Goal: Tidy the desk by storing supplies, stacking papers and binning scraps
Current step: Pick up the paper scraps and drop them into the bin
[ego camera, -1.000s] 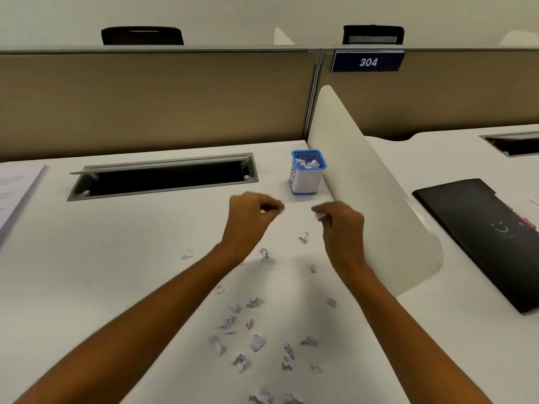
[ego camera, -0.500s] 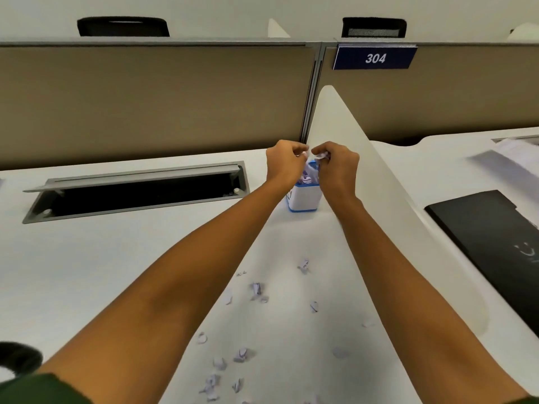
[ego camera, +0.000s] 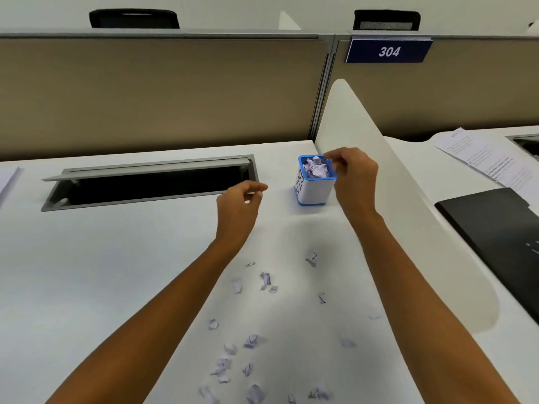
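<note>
Nearest me: torn white paper scraps (ego camera: 250, 341) scattered on the white desk (ego camera: 116, 272) between my forearms. Left hand (ego camera: 240, 207) hovers over the desk, fingers loosely curled, thumb close to forefinger; cannot tell if anything is pinched. Right hand (ego camera: 354, 177) is at the far right corner of the small square blue-rimmed white bin (ego camera: 313, 189), fingertips bunched at the rim; grip unclear. The bin is heaped with crumpled paper. Left of it is a grey recessed cable tray (ego camera: 145, 185).

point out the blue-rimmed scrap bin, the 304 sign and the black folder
blue-rimmed scrap bin (ego camera: 316, 190), head view, white front wall
304 sign (ego camera: 388, 51), head view, the digits
black folder (ego camera: 495, 237), head view, cover middle
</note>
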{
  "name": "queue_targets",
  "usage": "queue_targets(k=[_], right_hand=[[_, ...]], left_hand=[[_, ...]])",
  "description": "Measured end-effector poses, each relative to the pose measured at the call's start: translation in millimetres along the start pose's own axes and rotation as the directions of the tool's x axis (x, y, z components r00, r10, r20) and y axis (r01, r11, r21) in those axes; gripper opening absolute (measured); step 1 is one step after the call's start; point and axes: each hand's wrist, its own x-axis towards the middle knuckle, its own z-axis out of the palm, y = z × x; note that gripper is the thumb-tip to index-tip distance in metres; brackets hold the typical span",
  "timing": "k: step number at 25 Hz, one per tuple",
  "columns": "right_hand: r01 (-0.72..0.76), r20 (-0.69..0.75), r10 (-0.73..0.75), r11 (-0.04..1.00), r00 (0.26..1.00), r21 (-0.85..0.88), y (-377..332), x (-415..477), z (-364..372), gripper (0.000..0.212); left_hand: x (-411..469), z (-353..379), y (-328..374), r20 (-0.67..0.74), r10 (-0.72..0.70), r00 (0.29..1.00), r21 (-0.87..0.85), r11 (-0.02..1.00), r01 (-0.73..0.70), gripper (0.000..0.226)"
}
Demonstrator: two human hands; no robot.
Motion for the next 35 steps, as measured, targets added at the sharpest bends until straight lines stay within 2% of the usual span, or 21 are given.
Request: queue_targets(k=[3, 5, 7, 9, 11, 13, 15, 17, 19, 21, 23, 24, 26, 27, 28, 30, 32, 35], right_hand=[[0.026, -0.020, -0.026, 1.000, 0.999, 0.011, 6, -54, -16, 0.019], [-0.015, 0.015, 0.015, 1.000, 1.000, -0.014, 16, -100, -26, 0.023], [-0.110, 0.084, 0.115, 0.992, 0.990, -0.068, 30, -148, -34, 0.025], [-0.247, 0.197, 0.267, 0.962, 0.943, -0.120, 44, -191, -40, 0.031], [-0.321, 0.277, 0.359, 0.931, 0.891, -0.175, 49, -225, -40, 0.040], [-0.262, 0.297, 0.324, 0.937, 0.898, -0.231, 36, -250, -34, 0.051], [-0.179, 0.345, 0.247, 0.960, 0.906, -0.217, 13, -267, -25, 0.061], [-0.105, 0.451, 0.155, 0.985, 0.879, -0.133, -14, -283, -14, 0.061], [-0.124, 0.533, 0.078, 0.991, 0.842, 0.050, -34, -285, -8, 0.053], [-0.141, 0.487, 0.039, 0.975, 0.873, 0.174, -36, -265, -4, 0.047], [-0.097, 0.365, 0.062, 0.992, 0.929, 0.079, -18, -229, 4, 0.044], [-0.129, 0.341, 0.121, 0.992, 0.932, 0.002, -6, -208, 10, 0.044], [-0.249, 0.405, 0.264, 0.964, 0.875, -0.091, 10, -173, 16, 0.043], [-0.280, 0.478, 0.289, 0.956, 0.829, -0.091, 15, -163, 21, 0.043], [-0.247, 0.565, 0.243, 0.966, 0.788, -0.072, 17, -157, 25, 0.043], [-0.032, 0.725, 0.026, 0.999, 0.688, -0.005, 10, -157, 32, 0.043], [0.151, 0.805, -0.167, 0.984, 0.570, 0.097, -2, -167, 34, 0.042], [0.236, 0.816, -0.286, 0.953, 0.503, 0.188, -11, -193, 20, 0.040]], left_hand=[[-39, -28, -23, -0.026, -0.012, 1.000, 0.090, 0.996, 0.015, 0.019], [-62, -45, -46, -0.019, -0.048, 0.999, 0.190, 0.980, 0.051, 0.026], [-84, -61, -69, 0.008, -0.118, 0.993, 0.381, 0.918, 0.106, 0.046], [-107, -71, -88, 0.063, -0.190, 0.980, 0.552, 0.824, 0.125, 0.070], [-129, -73, -98, 0.148, -0.217, 0.965, 0.613, 0.786, 0.083, 0.086], [-150, -68, -100, 0.232, -0.187, 0.955, 0.632, 0.775, -0.002, 0.093], [-170, -57, -93, 0.298, -0.132, 0.945, 0.621, 0.779, -0.087, 0.087], [-189, -44, -82, 0.360, -0.090, 0.928, 0.590, 0.793, -0.152, 0.080], [-206, -35, -72, 0.420, -0.061, 0.905, 0.542, 0.818, -0.196, 0.077], [-216, -34, -62, 0.482, -0.043, 0.875, 0.454, 0.867, -0.208, 0.075], [-214, -42, -58, 0.493, -0.019, 0.870, 0.339, 0.925, -0.172, 0.075], [-208, -47, -59, 0.474, -0.017, 0.881, 0.323, 0.933, -0.156, 0.077], [-188, -51, -69, 0.402, -0.062, 0.914, 0.406, 0.907, -0.117, 0.083], [-173, -51, -74, 0.371, -0.126, 0.920, 0.454, 0.889, -0.062, 0.083], [-158, -48, -77, 0.353, -0.205, 0.913, 0.484, 0.875, 0.009, 0.080], [-131, -40, -77, 0.354, -0.300, 0.886, 0.500, 0.861, 0.092, 0.069], [-121, -34, -74, 0.408, -0.263, 0.875, 0.462, 0.885, 0.051, 0.058], [-137, -35, -73, 0.475, -0.137, 0.869, 0.409, 0.909, -0.080, 0.049]])
